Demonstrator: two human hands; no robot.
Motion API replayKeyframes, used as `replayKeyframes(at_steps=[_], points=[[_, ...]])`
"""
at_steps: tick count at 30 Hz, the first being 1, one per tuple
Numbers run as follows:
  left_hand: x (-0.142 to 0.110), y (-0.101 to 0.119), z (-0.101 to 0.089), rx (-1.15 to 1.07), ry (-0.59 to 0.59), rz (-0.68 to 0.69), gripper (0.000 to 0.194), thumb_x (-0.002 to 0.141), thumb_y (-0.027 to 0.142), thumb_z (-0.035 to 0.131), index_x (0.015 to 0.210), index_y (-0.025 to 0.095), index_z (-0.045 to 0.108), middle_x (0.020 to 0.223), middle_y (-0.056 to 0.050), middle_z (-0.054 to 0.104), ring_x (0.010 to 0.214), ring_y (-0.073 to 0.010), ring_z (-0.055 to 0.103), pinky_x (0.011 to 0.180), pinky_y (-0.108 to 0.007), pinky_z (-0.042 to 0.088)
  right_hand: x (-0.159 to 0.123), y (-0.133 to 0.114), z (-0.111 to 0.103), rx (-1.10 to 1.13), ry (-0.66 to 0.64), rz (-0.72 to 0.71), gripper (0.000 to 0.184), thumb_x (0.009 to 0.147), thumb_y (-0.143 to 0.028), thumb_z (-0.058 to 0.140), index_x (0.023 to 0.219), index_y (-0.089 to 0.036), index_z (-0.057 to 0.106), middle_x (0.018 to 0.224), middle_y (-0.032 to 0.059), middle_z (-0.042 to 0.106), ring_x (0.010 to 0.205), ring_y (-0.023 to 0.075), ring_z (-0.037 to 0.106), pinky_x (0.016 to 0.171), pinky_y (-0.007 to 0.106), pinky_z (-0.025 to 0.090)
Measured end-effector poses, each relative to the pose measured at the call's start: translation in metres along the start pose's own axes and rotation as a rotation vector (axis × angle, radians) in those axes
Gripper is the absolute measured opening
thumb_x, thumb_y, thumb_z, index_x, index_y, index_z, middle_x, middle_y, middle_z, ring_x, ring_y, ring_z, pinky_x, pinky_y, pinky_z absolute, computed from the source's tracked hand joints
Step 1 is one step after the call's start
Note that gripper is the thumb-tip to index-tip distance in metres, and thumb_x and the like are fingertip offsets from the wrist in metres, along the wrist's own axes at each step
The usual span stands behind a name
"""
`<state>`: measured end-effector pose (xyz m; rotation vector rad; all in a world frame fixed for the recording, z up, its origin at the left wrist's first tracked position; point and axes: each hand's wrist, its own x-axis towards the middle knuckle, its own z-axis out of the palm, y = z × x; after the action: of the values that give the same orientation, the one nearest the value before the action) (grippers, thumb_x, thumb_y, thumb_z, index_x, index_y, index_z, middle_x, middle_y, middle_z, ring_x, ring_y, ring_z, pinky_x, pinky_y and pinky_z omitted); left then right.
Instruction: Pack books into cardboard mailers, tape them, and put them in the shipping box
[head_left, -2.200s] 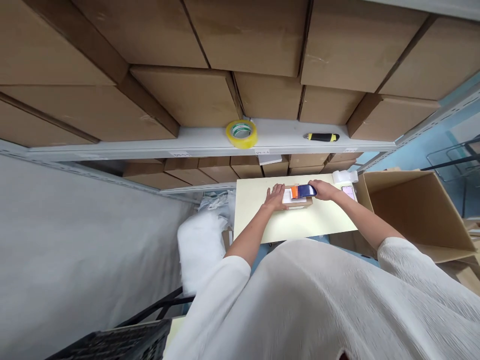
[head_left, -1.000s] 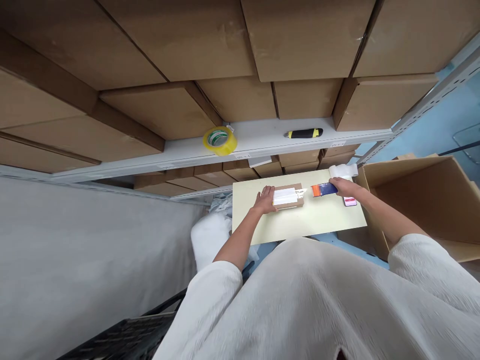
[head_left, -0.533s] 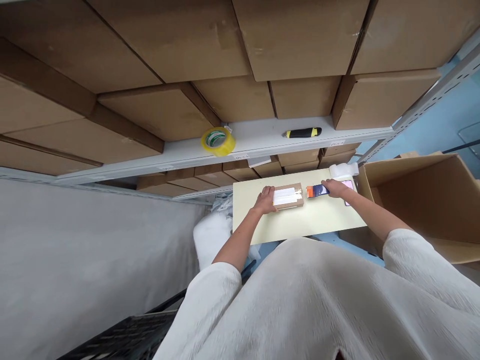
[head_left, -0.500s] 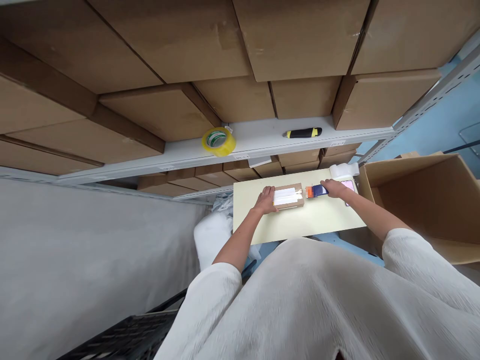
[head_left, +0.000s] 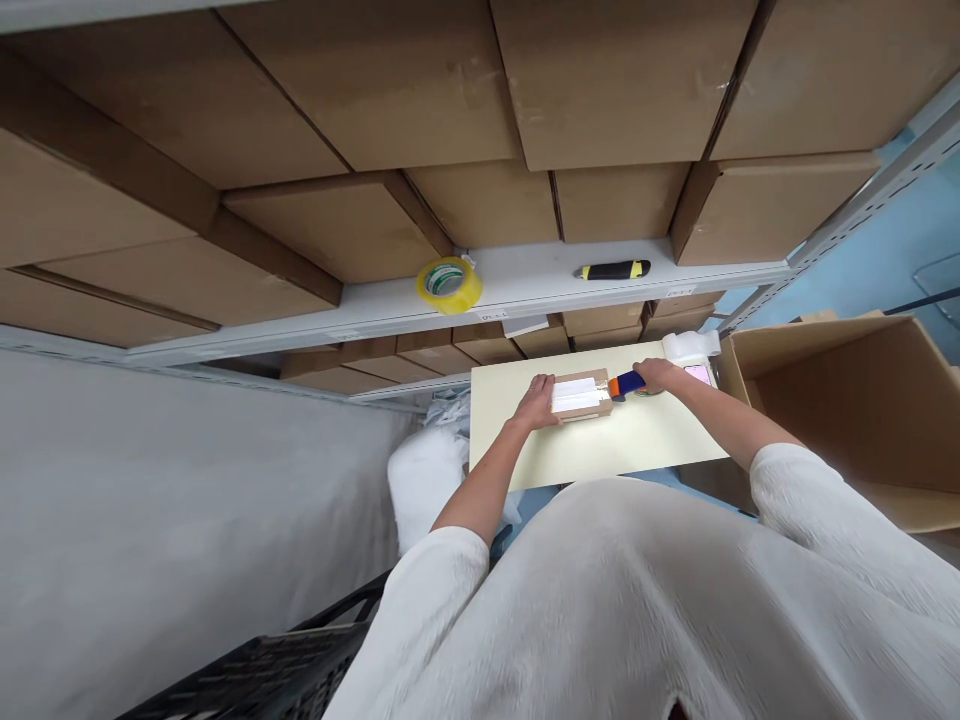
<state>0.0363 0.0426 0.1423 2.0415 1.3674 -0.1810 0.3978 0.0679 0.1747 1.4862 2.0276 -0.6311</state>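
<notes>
A small cardboard box [head_left: 604, 412] with white strips or labels across its top lies on the pale yellow tabletop [head_left: 555, 452]. My left hand [head_left: 535, 402] grips the box's left end, thumb along the near side and fingers over the far side. In my right hand [head_left: 655, 375] is a blue and orange tape dispenser [head_left: 628, 384], its orange end at the right end of the box. Clear, shiny tape seems to show there, but whether it sticks to the box is too small to tell.
A phone [head_left: 697, 373] and a white roll [head_left: 690, 346] lie at the table's right end. On the shelf above are a yellow tape roll [head_left: 466, 292] and a utility knife [head_left: 613, 270]. A large open carton [head_left: 847, 390] stands at right, a black crate [head_left: 262, 670] at lower left.
My right hand has moved left with the tape dispenser, closing the gap to the box's right end. My left hand stays on the box. The view has shifted slightly.
</notes>
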Motion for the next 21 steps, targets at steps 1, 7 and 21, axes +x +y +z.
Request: replayKeyframes(at_steps=[1, 7, 21], points=[[0.000, 0.000, 0.000, -0.001, -0.002, 0.000, 0.136, 0.064, 0.042, 0.096, 0.171, 0.025, 0.014, 0.180, -0.017, 0.024, 0.172, -0.0358, 0.010, 0.137, -0.045, 0.027, -0.002, -0.002, 0.001, 0.014, 0.007, 0.011, 0.057, 0.082, -0.035, 0.089, 0.132, -0.019, 0.067, 0.120, 0.0198, 0.076, 0.108, 0.0360, 0.076, 0.083, 0.038, 0.059], [0.000, -0.001, 0.001, 0.001, 0.006, 0.012, 0.135, 0.065, 0.041, 0.094, 0.171, 0.026, 0.012, 0.179, -0.017, 0.025, 0.172, -0.0359, 0.011, 0.137, -0.046, 0.026, -0.010, -0.016, 0.004, -0.004, 0.120, 0.064, 0.060, 0.081, -0.022, 0.089, 0.136, -0.017, 0.064, 0.127, 0.0260, 0.073, 0.121, 0.0418, 0.071, 0.096, 0.046, 0.057], [0.004, 0.000, 0.003, 0.011, -0.017, 0.014, 0.135, 0.066, 0.046, 0.093, 0.172, 0.027, 0.013, 0.182, -0.016, 0.020, 0.173, -0.0358, 0.007, 0.137, -0.048, 0.027, -0.013, -0.026, 0.018, 0.127, 0.059, 0.199, 0.065, 0.076, -0.020, 0.091, 0.135, -0.014, 0.065, 0.129, 0.0269, 0.072, 0.119, 0.0399, 0.073, 0.093, 0.047, 0.061]])
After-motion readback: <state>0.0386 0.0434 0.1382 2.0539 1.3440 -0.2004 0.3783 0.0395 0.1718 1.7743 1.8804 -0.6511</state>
